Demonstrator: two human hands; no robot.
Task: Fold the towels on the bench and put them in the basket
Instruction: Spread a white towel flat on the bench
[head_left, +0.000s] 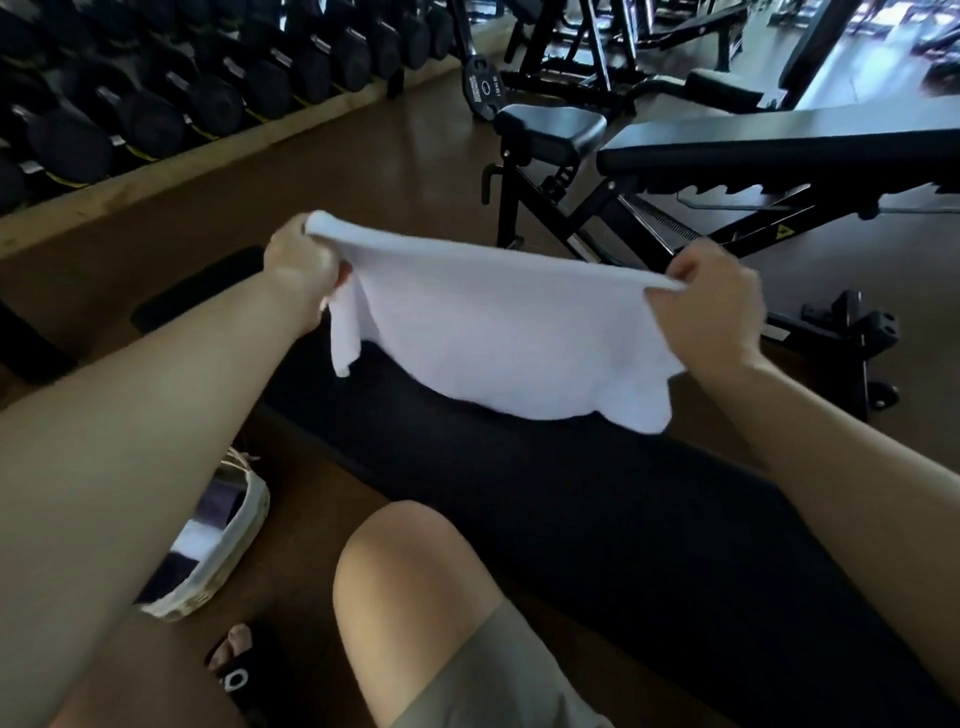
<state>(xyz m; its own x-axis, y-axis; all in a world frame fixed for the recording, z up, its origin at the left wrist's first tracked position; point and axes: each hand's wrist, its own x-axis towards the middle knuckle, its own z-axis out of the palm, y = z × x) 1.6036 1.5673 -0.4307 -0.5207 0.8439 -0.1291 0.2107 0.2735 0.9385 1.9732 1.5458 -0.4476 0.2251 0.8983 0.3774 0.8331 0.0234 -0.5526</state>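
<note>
Left hand (298, 257) and right hand (711, 296) each pinch a top corner of the white towel (498, 332) above the worktop (571, 493); best keep that edge taut, bringing corners together evenly.

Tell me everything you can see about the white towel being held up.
The white cloth towel looks soft and plain, without visible pattern. It hangs spread out above the black padded bench, its top edge stretched between the left hand and right hand, each gripping a corner. Its lower edge droops unevenly, blurred.
</note>
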